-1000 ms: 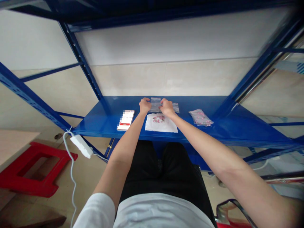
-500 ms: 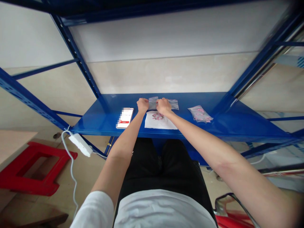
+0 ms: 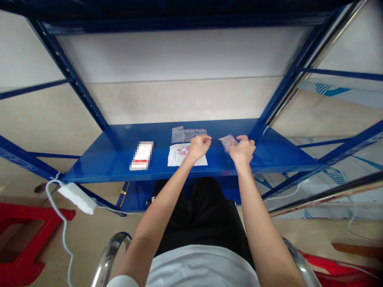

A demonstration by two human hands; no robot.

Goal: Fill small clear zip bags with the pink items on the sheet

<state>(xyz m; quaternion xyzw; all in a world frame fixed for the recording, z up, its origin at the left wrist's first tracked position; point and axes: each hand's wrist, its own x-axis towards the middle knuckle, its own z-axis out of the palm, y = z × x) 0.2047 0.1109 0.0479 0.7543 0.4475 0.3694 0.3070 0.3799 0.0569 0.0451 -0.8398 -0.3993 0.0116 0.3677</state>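
- A blue metal shelf (image 3: 113, 159) in an open rack carries everything. A pale tiled wall (image 3: 185, 99) stands behind it.
- The fingers (image 3: 237, 144) of the right hand (image 3: 243, 151) seem pinched on the near edge of a filled bag (image 3: 227, 141). The bag holds pink pieces and sits toward the shelf's right end, probably gripped by its edge so the contents stay in.
- The left hand (image 3: 199, 146) hovers mid-shelf with its fingers curled in; I cannot tell if they hold anything.
- Just beside it, by the front edge, lies a white sheet (image 3: 191, 159). Loose pink pieces (image 3: 182, 150) lie on it, likely so they show up and stay together.
- Empty bags (image 3: 185, 134) lie in a row behind the sheet, toward the back edge.
- A phone (image 3: 142, 155) lies left of the sheet, well apart from both hands.
- Below the shelf's front-left corner hangs a white power block (image 3: 77, 197) on its cord. A red stool (image 3: 18, 239) stands on the floor.
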